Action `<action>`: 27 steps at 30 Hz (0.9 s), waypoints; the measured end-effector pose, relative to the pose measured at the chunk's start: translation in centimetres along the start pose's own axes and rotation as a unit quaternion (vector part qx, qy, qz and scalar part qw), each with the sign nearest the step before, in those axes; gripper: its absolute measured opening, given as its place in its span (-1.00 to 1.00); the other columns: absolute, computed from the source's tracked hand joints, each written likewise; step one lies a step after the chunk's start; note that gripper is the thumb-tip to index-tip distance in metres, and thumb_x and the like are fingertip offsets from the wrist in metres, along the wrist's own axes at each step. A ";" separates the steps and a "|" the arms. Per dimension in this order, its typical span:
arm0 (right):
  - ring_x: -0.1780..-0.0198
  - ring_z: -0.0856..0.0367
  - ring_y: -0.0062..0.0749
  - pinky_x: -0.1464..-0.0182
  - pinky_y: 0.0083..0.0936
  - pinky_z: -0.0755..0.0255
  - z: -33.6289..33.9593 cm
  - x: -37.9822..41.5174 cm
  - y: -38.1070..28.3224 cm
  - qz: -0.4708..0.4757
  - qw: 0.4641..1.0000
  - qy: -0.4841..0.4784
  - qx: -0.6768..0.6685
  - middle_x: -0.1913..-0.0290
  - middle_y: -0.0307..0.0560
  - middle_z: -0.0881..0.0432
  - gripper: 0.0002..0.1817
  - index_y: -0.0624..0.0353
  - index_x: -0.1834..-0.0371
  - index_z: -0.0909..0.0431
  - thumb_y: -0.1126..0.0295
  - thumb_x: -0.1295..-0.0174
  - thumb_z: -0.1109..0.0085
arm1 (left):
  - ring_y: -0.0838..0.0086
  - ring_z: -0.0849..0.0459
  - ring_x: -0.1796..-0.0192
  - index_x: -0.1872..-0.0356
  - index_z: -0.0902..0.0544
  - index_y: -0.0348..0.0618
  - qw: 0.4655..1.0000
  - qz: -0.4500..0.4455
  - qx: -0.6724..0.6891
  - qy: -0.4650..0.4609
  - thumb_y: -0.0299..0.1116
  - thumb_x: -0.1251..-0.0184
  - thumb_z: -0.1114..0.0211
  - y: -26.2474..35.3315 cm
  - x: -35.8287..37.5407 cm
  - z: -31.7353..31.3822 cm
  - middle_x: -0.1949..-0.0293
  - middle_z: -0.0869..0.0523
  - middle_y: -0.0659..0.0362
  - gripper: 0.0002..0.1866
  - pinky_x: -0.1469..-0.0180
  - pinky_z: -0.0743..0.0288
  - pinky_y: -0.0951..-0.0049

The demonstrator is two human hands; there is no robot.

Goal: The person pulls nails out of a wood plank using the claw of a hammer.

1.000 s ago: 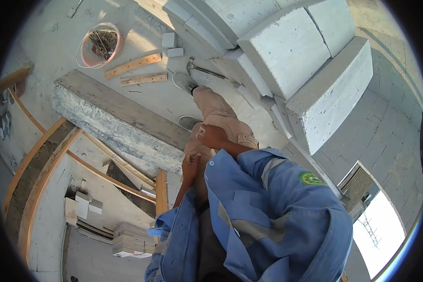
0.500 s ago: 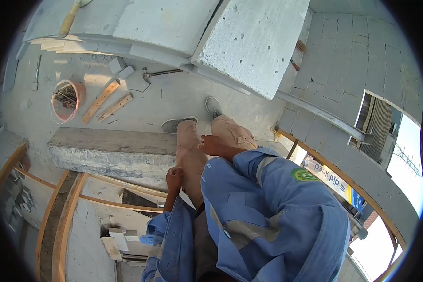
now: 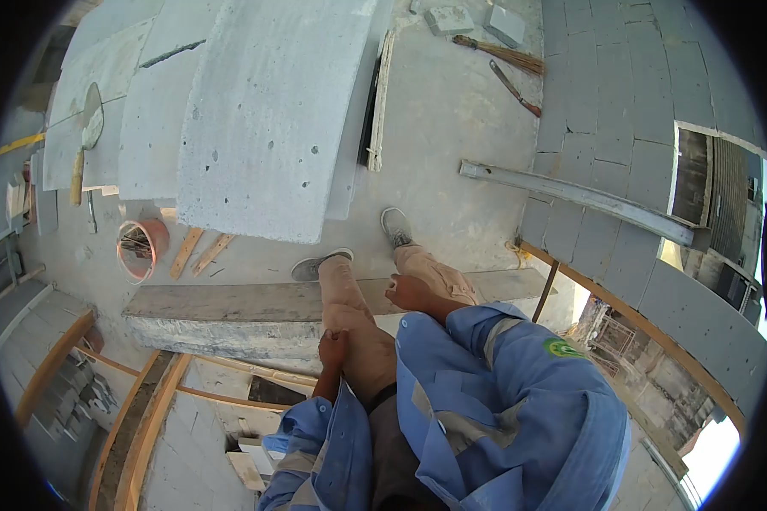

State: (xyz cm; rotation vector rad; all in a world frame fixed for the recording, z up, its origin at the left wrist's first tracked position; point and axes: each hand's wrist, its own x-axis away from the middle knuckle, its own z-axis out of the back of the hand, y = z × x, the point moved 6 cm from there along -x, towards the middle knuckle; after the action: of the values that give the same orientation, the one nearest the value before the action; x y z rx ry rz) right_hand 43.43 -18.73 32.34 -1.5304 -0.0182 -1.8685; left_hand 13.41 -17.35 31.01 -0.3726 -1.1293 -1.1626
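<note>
My left hand [image 3: 333, 347] rests on my left thigh [image 3: 362, 336], its fingers curled into a loose fist. Over the right thigh [image 3: 439, 266], near the knee, is my right hand [image 3: 407, 292], also with fingers curled in. Nothing sticks out of either hand; the insides of the palms are hidden. I sit on a long, stained grey beam [image 3: 222, 319], my shoes [image 3: 395, 226] on the concrete floor. Before my feet stands a stack of large pale, pitted panels [image 3: 256, 128].
A trowel [image 3: 92, 128] lies on the panels. A pink bucket of scraps [image 3: 143, 247] stands left by wooden strips [image 3: 187, 253]. At the far right lie a straw brush [image 3: 507, 56], a curved tool [image 3: 516, 89] and grey blocks [image 3: 504, 25]. A metal channel [image 3: 579, 200] leans on the block wall [image 3: 605, 111].
My view has shifted, bringing the brush and curved tool into sight, while the panels now cover the hammer. My right hand has moved from between the legs to over the right thigh.
</note>
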 end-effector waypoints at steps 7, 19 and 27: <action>0.02 -0.71 0.15 -0.09 -0.09 -0.54 10.0 2.1 6.9 0.004 0.990 0.142 -0.011 0.13 0.30 -0.73 -0.51 0.26 0.05 -0.67 0.01 -0.24 -0.21 | 0.35 -0.76 0.19 0.11 -0.65 -0.31 0.978 -0.032 0.179 -0.102 -0.11 -0.32 -0.35 10.4 2.7 -3.0 0.27 -0.77 0.03 -0.60 0.20 -0.61 0.37; 0.04 -0.72 0.16 -0.07 -0.11 -0.55 20.0 0.5 -4.7 0.101 0.975 0.193 0.056 0.15 0.29 -0.74 -0.57 0.28 0.24 -0.71 0.04 -0.26 -0.24 | 0.43 -0.74 0.22 -0.08 -0.62 -0.40 0.930 -0.051 0.359 0.059 -0.15 -0.31 -0.40 10.9 6.9 6.1 0.21 -0.77 0.05 -0.49 0.10 -0.60 0.43; 0.06 -0.74 0.11 -0.04 -0.17 -0.57 9.2 -1.0 -18.2 0.175 0.976 0.078 0.103 0.24 0.27 -0.75 -0.54 0.26 0.26 -0.72 -0.01 -0.20 -0.31 | 0.10 -0.75 0.04 0.13 -0.72 -0.32 0.944 0.082 0.297 0.122 0.01 -0.14 -0.37 -2.9 12.5 10.4 0.16 -0.79 -0.11 -0.48 -0.06 -0.56 0.22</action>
State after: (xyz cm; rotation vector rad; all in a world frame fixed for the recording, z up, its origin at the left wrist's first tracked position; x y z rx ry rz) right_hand 41.80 -0.67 41.63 -1.1582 0.1180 -1.6419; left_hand 5.22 -17.48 45.37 0.1403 -1.1444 -0.6536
